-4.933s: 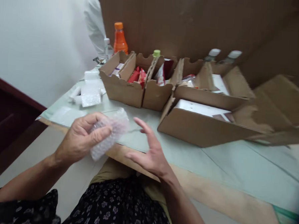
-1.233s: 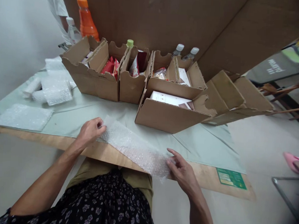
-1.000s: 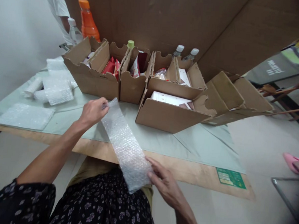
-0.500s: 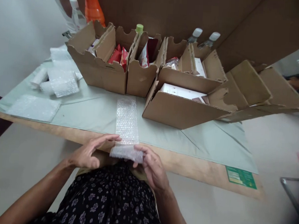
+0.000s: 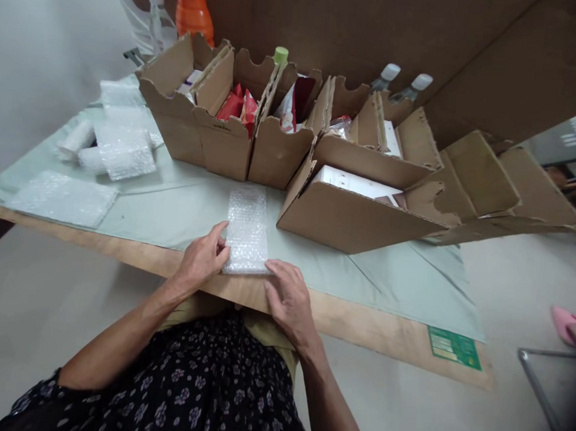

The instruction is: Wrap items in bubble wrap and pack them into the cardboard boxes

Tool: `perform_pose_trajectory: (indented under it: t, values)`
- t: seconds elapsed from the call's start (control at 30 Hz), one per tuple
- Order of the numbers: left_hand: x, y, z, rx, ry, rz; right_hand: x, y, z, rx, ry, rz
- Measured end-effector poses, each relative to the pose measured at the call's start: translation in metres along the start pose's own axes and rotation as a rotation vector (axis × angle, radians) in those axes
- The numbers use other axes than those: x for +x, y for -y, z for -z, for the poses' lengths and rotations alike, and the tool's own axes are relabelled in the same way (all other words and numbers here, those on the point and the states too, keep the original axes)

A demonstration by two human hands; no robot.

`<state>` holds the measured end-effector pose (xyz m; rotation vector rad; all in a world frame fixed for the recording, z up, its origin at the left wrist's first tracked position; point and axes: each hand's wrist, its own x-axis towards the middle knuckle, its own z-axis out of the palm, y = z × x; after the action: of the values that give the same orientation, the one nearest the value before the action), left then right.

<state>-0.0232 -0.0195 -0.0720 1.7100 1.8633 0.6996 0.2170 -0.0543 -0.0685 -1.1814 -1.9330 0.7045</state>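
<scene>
A strip of bubble wrap (image 5: 247, 229) lies flat on the cloth in front of me, its near end at the table's front edge and looking doubled over. My left hand (image 5: 203, 257) rests at its left side, fingers bent and apart, fingertips at the wrap's edge. At the near right corner, my right hand (image 5: 290, 300) touches the wrap with its fingertips, thumb held away from the fingers. Neither hand is closed around the wrap. Whether anything lies inside the fold, I cannot tell.
Cardboard bins (image 5: 224, 141) holding red packets (image 5: 238, 107) and white boxes stand along the back. One bin (image 5: 360, 219) juts forward on the right. More bubble wrap pieces (image 5: 124, 152) and a flat sheet (image 5: 64, 197) lie left. Bottles (image 5: 195, 11) stand behind.
The near end of the bubble wrap, held up by my right hand before, now lies down on the strip. My left hand has moved forward to the wrap's left edge; my right hand has loosened.
</scene>
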Motion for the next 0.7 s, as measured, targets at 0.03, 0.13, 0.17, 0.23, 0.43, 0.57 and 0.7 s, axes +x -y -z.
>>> perform_pose_trajectory:
  t: [0.03, 0.13, 0.17, 0.23, 0.43, 0.57, 0.7]
  values:
    - [-0.001, -0.001, -0.001, 0.040, -0.004, -0.002, 0.000, -0.001, -0.002, -0.100, 0.042, 0.073]
    - [-0.001, -0.005, -0.004, 0.135, -0.027, -0.008, 0.006, -0.004, -0.007, -0.296, 0.164, 0.189]
    - [-0.001, -0.005, -0.005, 0.157, -0.034, -0.013, 0.009, -0.005, -0.009, -0.337, 0.191, 0.204]
    - [0.000, -0.004, -0.006, 0.185, -0.061, -0.034, 0.013, -0.008, -0.013, -0.393, 0.211, 0.225]
    - [-0.018, 0.003, 0.008, 0.135, -0.202, -0.348, 0.019, -0.018, -0.017, -0.381, 0.144, 0.295]
    - [-0.043, 0.001, 0.014, 0.069, -0.056, -0.526, 0.020, -0.010, -0.008, -0.300, 0.156, 0.248]
    - [-0.055, -0.002, 0.007, -0.042, -0.048, -0.455, 0.019, 0.003, 0.001, -0.230, 0.237, 0.123]
